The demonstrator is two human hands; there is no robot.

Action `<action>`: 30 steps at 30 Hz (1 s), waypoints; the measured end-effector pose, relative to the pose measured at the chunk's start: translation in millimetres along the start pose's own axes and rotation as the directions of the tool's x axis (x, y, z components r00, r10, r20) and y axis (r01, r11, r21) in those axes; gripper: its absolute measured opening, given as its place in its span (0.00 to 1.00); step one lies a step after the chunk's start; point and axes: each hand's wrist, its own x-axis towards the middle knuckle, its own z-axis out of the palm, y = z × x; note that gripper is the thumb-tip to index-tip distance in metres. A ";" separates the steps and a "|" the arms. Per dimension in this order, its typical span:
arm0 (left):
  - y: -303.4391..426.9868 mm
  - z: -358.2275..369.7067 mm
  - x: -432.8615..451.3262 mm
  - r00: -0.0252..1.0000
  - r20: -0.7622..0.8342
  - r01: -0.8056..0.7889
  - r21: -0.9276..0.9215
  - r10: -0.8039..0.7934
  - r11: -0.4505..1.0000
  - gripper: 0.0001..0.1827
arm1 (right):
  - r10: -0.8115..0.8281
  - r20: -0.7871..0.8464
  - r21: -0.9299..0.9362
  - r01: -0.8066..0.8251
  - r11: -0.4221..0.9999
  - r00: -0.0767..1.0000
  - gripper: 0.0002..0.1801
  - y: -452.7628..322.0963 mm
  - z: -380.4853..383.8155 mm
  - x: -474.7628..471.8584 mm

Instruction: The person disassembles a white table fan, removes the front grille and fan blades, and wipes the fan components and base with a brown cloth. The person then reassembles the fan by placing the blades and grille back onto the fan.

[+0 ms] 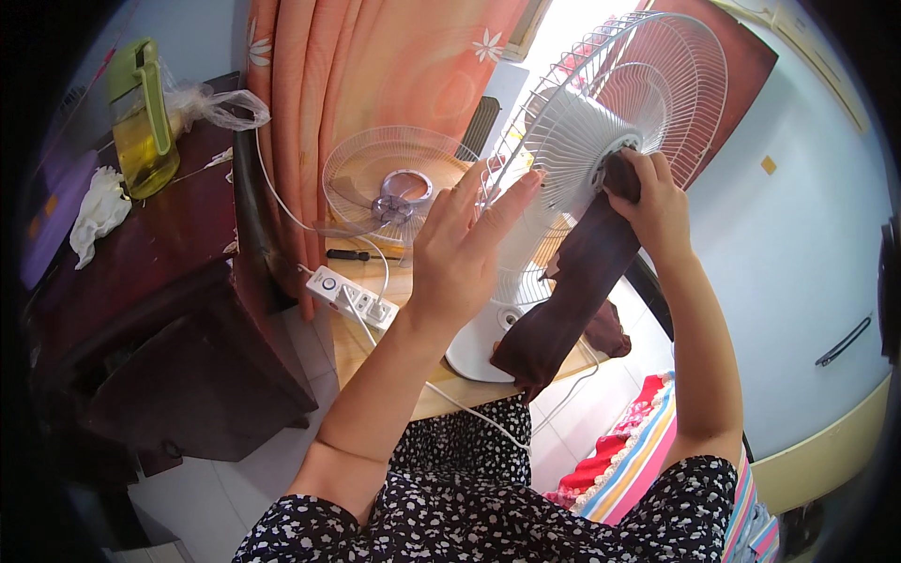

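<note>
A white electric fan [535,246] stands on a small wooden table [450,405], its rear wire guard [704,63] facing me without blades or front guard. My right hand [658,197] pinches a dark brown cloth [584,281] against the hub at the guard's centre, and the rest of the cloth hangs down over the fan's base [475,352]. At the guard's left rim is my left hand [464,246], its fingers around or against the wires; how firmly they grip is partly hidden. Behind it on the table lie the detached front guard [352,151] and clear fan blades [352,226].
A white power strip [334,288] with plugged cords rests at the table's left edge, near a black-handled screwdriver [348,255]. On the dark cabinet [183,218] at left stand an oil jug [144,141] and crumpled tissue [102,211]. An orange curtain [394,70] hangs behind.
</note>
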 end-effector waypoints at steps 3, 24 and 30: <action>-0.7 0.2 -3.1 1.000 -0.003 -0.007 0.014 0.007 1.000 0.33 | 0.014 -0.003 -0.033 -0.014 0.999 1.000 0.33 -3.1 3.1 -6.2; 3.5 0.4 -4.7 1.000 0.005 0.015 -0.010 -0.015 1.000 0.34 | 0.034 0.109 0.047 -0.039 0.998 0.993 0.29 1.3 -0.9 4.4; 0.4 -1.2 -4.2 0.999 0.001 0.048 -0.033 -0.048 0.998 0.33 | 0.090 0.002 -0.098 -0.089 0.991 0.996 0.32 -21.3 3.7 -1.6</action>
